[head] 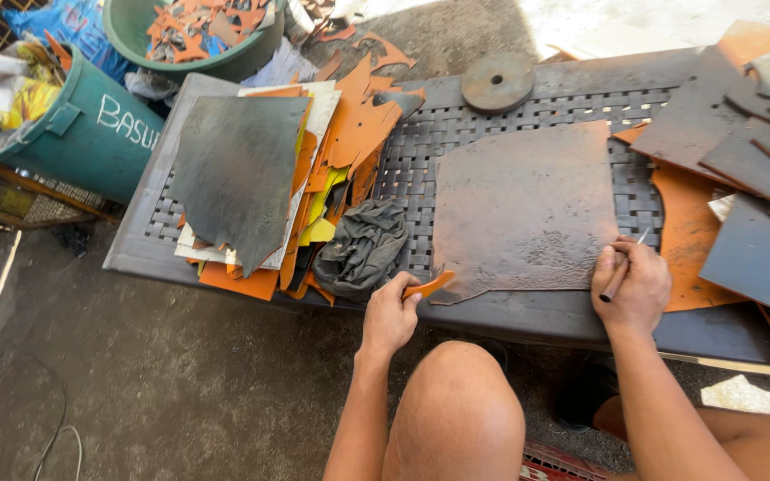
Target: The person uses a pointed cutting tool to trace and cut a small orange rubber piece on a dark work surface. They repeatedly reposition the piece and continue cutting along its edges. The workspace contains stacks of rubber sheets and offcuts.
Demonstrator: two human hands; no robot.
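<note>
Knee (456, 401) bottom centre. Brown leather sheet (528, 209) mid-frame on woven table (492, 116); my left hand (391, 313) pinches its orange corner tab (430, 285), my right hand (632, 285) clamped on pen (621, 272) at lower right edge. Risk: sheet slips, line wanders. Scrap pile (260, 178) upper left.

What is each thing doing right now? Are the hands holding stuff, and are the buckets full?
Left hand: shut on a small orange scrap.
Right hand: shut on a thin knife-like tool, tip on the sheet's edge.
Brown leather sheet: lying flat on the woven table.
Dark grey cloth: crumpled.
Pile of cut sheets: stacked, untidy.
Green tub: filled with orange scraps.
Teal bin: stuffed with wrappers.
Round disc: lying flat.
</note>
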